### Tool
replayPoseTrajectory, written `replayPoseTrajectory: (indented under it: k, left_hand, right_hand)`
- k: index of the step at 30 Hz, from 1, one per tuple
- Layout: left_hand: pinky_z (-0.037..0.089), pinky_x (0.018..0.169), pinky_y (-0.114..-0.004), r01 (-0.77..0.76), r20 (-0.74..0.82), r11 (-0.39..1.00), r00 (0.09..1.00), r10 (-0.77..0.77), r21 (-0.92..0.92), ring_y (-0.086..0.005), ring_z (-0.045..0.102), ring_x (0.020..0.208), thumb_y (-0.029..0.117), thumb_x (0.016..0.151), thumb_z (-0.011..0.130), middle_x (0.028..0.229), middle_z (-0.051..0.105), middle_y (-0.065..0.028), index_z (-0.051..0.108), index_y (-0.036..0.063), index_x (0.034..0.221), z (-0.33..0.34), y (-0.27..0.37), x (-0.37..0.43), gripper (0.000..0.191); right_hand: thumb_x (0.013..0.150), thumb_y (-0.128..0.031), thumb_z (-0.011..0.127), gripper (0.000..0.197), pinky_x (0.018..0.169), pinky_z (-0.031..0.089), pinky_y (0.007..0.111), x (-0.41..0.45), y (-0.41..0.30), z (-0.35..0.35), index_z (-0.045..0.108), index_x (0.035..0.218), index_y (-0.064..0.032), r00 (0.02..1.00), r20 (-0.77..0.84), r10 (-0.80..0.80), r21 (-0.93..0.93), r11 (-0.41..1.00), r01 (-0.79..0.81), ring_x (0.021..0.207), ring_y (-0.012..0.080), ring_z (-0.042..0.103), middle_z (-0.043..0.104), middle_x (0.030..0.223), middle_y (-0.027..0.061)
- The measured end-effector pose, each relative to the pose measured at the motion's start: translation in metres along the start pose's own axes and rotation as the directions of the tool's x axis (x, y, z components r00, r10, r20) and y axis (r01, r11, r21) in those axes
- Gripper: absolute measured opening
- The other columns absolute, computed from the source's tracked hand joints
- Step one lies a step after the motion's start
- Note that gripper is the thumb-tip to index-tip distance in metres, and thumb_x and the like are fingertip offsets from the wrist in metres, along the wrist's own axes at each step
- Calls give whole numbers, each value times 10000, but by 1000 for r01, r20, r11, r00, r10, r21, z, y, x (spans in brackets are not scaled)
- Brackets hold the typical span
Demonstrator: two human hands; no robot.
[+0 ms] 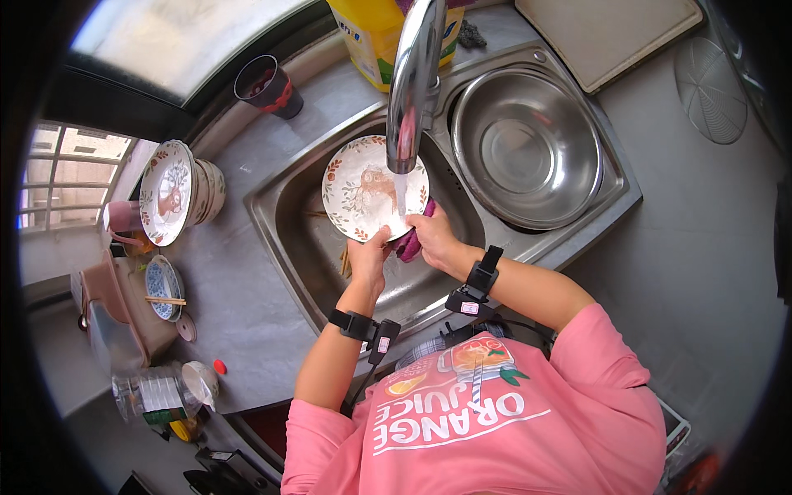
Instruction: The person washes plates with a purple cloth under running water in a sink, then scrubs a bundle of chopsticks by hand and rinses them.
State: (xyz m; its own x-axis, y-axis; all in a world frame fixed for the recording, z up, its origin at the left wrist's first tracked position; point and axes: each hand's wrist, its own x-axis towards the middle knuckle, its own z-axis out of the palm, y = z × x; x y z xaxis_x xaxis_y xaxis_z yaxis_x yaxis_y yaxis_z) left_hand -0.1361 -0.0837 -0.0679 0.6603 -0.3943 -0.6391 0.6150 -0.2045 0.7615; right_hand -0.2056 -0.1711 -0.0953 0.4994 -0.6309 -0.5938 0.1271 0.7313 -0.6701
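My left hand [369,257] grips the lower left rim of a white ceramic plate [354,204] with a leaf border and a brown animal pattern. My right hand [437,238] holds the plate's lower right rim, thumb on top, together with a purple cloth [408,246] that shows below the plate. From the chrome faucet [405,136] a stream of water [401,195] falls onto the plate. Beneath it is the steel sink basin [297,247], where wooden chopsticks [344,263] lie partly hidden by the plate and my left hand.
A steel bowl [495,161] sits in the right basin. Stacked patterned dishes [167,192], a blue-patterned bowl [162,288] with chopsticks, and a clear plastic container [148,393] stand left. A dark cup [284,93] and yellow jug [371,37] stand behind the sink; a cutting board [609,31] lies back right.
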Motion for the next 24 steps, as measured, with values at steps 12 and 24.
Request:
replayPoseTrajectory:
  k: [12, 24]
  left_hand:
    - [545, 759, -359, 118, 93, 989, 990, -111, -84, -282, 592, 913, -67, 781, 449, 1091, 532, -174, 382, -37, 1196, -13, 25, -8, 421]
    - [543, 597, -341, -291, -116, 922, 938, 328, 254, -313, 631, 775, 60, 869, 445, 998, 590, -175, 437, 34, 1134, -38, 24, -18, 266]
  right_hand:
    - [811, -139, 573, 235, 682, 472, 305, 33, -13, -9, 594, 954, 47, 999, -44, 23, -390, 920, -38, 762, 162, 595, 632, 856, 108]
    - [823, -112, 471, 307, 567, 453, 343, -3, 2, -2, 463, 1122, -44, 940, 131, 314, -571, 799, -187, 648, 171, 554, 556, 835, 88]
